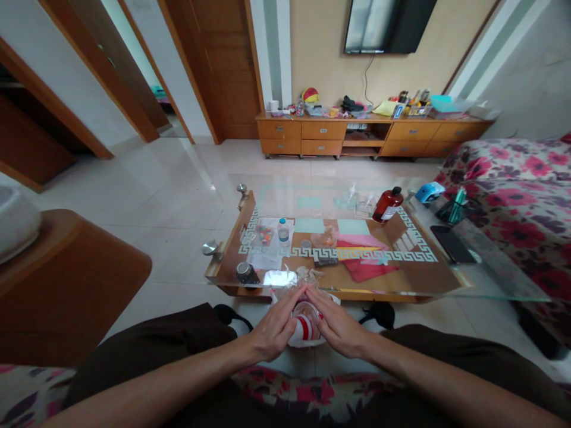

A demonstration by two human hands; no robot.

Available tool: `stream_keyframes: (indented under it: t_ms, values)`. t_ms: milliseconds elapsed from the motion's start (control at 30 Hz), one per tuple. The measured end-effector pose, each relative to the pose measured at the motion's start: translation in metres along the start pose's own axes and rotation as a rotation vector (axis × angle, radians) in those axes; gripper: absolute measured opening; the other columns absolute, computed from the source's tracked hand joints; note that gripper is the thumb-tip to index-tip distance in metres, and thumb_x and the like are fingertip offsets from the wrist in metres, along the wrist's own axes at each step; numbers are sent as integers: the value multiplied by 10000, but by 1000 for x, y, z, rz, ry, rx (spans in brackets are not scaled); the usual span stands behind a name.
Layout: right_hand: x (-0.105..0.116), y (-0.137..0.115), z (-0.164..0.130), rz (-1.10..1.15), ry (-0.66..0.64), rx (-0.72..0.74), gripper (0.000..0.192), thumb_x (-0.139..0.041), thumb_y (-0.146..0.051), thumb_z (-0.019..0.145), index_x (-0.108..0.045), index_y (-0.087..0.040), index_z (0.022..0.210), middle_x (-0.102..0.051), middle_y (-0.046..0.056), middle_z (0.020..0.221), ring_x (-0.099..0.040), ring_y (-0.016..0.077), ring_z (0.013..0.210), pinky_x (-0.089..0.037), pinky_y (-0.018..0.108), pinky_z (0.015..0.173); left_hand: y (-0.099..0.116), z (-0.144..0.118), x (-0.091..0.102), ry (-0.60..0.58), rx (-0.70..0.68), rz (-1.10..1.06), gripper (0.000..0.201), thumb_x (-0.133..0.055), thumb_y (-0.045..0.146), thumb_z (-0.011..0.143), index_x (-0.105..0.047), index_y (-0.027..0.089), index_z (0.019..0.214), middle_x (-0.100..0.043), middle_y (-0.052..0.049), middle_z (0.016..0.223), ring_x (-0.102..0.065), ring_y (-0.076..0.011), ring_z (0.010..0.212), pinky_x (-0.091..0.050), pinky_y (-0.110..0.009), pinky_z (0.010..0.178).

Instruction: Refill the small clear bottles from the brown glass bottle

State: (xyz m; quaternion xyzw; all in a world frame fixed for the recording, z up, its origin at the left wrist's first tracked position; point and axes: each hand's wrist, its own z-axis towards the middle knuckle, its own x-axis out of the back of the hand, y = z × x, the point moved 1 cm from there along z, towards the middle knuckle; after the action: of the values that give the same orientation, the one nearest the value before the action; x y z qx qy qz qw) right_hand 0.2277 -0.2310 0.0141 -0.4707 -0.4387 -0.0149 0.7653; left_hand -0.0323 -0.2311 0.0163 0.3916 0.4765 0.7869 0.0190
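Observation:
My left hand (279, 324) and my right hand (341, 327) reach forward side by side to the front edge of the glass coffee table (263, 290). Their fingers are stretched out and flat, and the fingertips meet in a point. Just ahead of the fingertips lies a small crumpled, pale clump (307, 274). Below and between the palms shows a white plastic bag (332, 300) with a red-and-white item (304, 329) in it. The hands partly hide both. I see nothing gripped in either hand.
On the table stand a dark jar (247, 273), a brown bottle (387, 205), clear pump bottles (352, 195), a phone (452, 244) and a pen holder (455, 208). A small water bottle (283, 233) shows by the left side. A wooden stool (75, 279) stands at left.

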Motion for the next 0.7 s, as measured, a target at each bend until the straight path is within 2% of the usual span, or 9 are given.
stream_keyframes:
  t_ms: [133, 233, 300, 367, 467, 500, 567, 633, 700]
  values:
    - [19, -5, 4, 20, 18, 23, 655, -383, -396, 1122, -191, -280, 1738, -235, 61, 1784, -265, 273, 1638, -292, 546, 1335, 0, 14, 20, 42, -20, -16, 612, -325, 401, 1114, -259, 282, 1711, -406, -93, 1720, -406, -283, 1574, -331, -523, 1312]
    - [59, 4, 19, -33, 87, 15, 627, -379, -410, 1120, -244, -319, 1725, -301, 34, 1763, -316, 284, 1620, -303, 568, 1329, -7, 43, 62, 79, -75, 71, 565, -327, 411, 1095, -408, 268, 1636, -548, -103, 1604, -511, -288, 1479, -385, -521, 1267]
    - [93, 26, 25, -149, 195, -58, 619, -386, -454, 1117, -280, -334, 1715, -326, 25, 1753, -325, 293, 1616, -301, 585, 1327, -26, 61, 97, 96, -42, 229, 542, -343, 408, 1087, -476, 270, 1594, -545, -87, 1606, -476, -289, 1506, -337, -523, 1295]
    - [124, 60, 22, -321, 323, -205, 675, -408, -542, 1100, -294, -287, 1715, -317, 59, 1756, -317, 317, 1618, -292, 590, 1329, -57, 69, 132, 158, 120, 426, 561, -343, 411, 1089, -454, 255, 1616, -434, -78, 1700, -358, -291, 1592, -255, -525, 1335]
    - [151, 119, 2, -569, 429, -455, 861, -389, -692, 1055, -331, -115, 1692, -299, 193, 1745, -311, 394, 1609, -282, 620, 1317, -115, 58, 168, 309, 510, 669, 681, -325, 496, 1084, -359, 143, 1666, -318, -157, 1755, -215, -340, 1655, -207, -573, 1339]
    - [153, 137, -5, -630, 445, -524, 926, -378, -738, 1035, -347, -71, 1677, -298, 233, 1735, -300, 424, 1608, -280, 649, 1304, -132, 52, 174, 322, 624, 717, 744, -328, 534, 1076, -344, 76, 1663, -323, -211, 1742, -206, -371, 1654, -197, -592, 1335]
    - [150, 162, -16, -708, 448, -603, 1014, -353, -806, 1002, -371, -31, 1656, -286, 274, 1725, -251, 467, 1614, -277, 714, 1272, -154, 44, 171, 273, 706, 763, 846, -337, 607, 1064, -348, -13, 1640, -314, -289, 1720, -205, -408, 1648, -197, -603, 1329]
    - [140, 170, -14, -722, 430, -595, 997, -333, -791, 1017, -395, -15, 1639, -283, 276, 1724, -220, 459, 1625, -246, 717, 1281, -159, 48, 156, 237, 645, 785, 878, -351, 659, 1055, -344, 18, 1655, -271, -264, 1745, -172, -391, 1659, -180, -598, 1337]
    - [129, 162, 0, -661, 356, -510, 902, -354, -721, 1053, -396, -43, 1648, -294, 236, 1732, -235, 405, 1633, -247, 652, 1313, -148, 62, 131, 174, 501, 741, 845, -362, 655, 1064, -293, 100, 1697, -228, -187, 1778, -153, -329, 1671, -177, -551, 1354]
